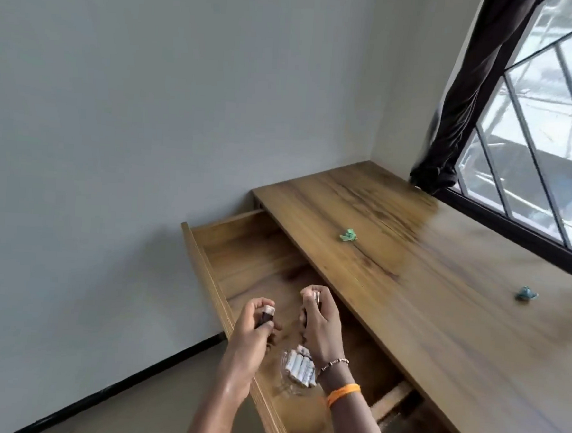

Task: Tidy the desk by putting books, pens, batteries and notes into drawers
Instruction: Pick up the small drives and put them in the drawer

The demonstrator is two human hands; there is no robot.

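Our left grip (254,321) is curled around a dark battery (32,301), metal cap up, fingers wrapped on its body. Our right grip (321,325) is clamped on a second battery (316,298), cap showing between thumb and fingers. Both hands hover over the open drawer (242,247), near each other but apart. Below the right wrist, inside the drawer, we see a clear bag of white batteries (300,368) lying on the drawer floor. A bead bracelet (335,363) and orange band (342,394) sit on the right wrist. The drawer is pulled out from the surface (439,309). On the surface lie a green crumpled note (348,236) and, well apart toward the window (551,132), a blue crumpled note (526,293). A dark curtain (469,93) hangs at the window's edge, its end touching the surface.
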